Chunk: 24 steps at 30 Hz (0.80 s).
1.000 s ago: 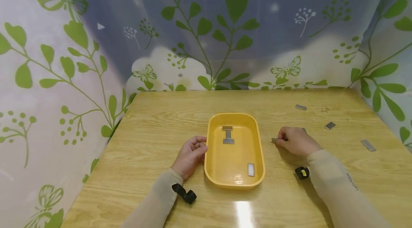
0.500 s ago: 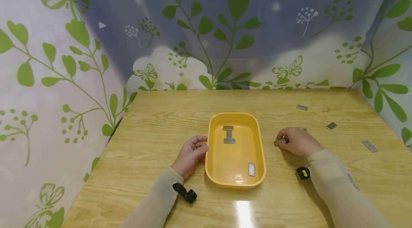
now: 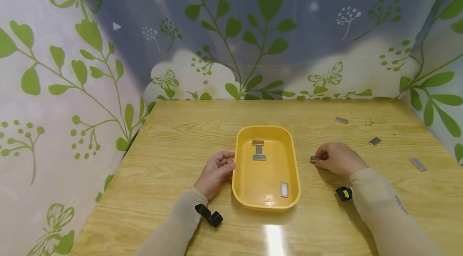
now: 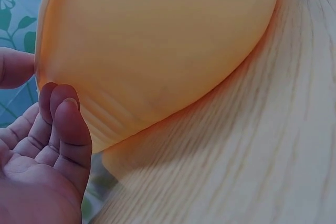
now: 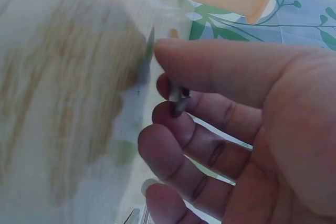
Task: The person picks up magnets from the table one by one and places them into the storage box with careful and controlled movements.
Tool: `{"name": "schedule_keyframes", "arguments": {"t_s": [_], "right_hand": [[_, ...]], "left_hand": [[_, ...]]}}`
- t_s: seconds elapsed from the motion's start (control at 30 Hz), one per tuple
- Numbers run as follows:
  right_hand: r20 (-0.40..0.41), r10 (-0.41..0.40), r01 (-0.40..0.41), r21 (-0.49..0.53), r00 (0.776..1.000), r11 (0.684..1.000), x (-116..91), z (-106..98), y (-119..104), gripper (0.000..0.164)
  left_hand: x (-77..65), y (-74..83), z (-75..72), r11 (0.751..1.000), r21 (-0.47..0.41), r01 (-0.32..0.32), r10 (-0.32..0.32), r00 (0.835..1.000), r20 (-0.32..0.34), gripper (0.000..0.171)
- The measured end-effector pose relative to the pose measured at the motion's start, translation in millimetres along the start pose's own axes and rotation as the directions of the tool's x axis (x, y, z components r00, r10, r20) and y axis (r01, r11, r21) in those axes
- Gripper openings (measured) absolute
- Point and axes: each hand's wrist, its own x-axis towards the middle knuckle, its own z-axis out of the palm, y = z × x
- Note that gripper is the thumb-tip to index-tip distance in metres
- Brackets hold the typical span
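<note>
A blue-and-white, green-leaf-printed backdrop [image 3: 217,27] rises behind the wood-grain counter [image 3: 181,135]. On it, the left hand [image 3: 215,175] pinches the rim of a yellow, rounded-rectangular tray [image 3: 262,179]; to its right, the right hand [image 3: 339,159] pinches a small grey metallic bar [image 3: 314,159].

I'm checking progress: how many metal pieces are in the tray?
4: a far bar, a stem and a nearer bar form an I; a paler piece lies at the near right of the tray. Any stacked beneath wouldn't show.
</note>
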Motion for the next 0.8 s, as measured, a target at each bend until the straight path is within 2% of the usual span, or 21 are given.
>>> {"name": "schedule_keyframes", "arguments": {"t_s": [0.23, 0.37, 0.47, 0.67, 0.8], "right_hand": [[-0.079, -0.035, 0.034, -0.022, 0.996, 0.999, -3.9, -13.3, -13.3, 0.014], [-0.112, -0.039, 0.036, -0.034, 0.993, 0.999, -7.2, -19.5, -20.0, 0.013], [-0.135, -0.07, 0.066, -0.036, 0.988, 0.997, -9.4, -23.7, -27.6, 0.012], [-0.152, -0.139, 0.132, -0.054, 0.979, 0.99, -8.8, -36.1, -61.0, 0.012], [-0.129, -0.177, 0.17, -0.065, 0.976, 0.983, -1.2, -35.5, -88.3, 0.009]], "left_hand": [[-1.1, 4.1, 0.5, 1.0, -0.019, -0.022, 0.022, 1.0, 0.009, 0.042], [-1.2, 4.1, 3.0, 0.999, -0.038, -0.024, 0.024, 1.0, 0.015, 0.044], [-0.4, 3.1, 4.4, 0.999, -0.047, -0.019, 0.02, 1.0, 0.015, 0.044], [1.0, 2.6, 4.0, 1.0, -0.03, -0.005, 0.005, 1.0, 0.006, 0.04], [-0.2, 1.2, 0.3, 1.0, -0.011, 0.011, -0.011, 1.0, -0.004, 0.038]]}}
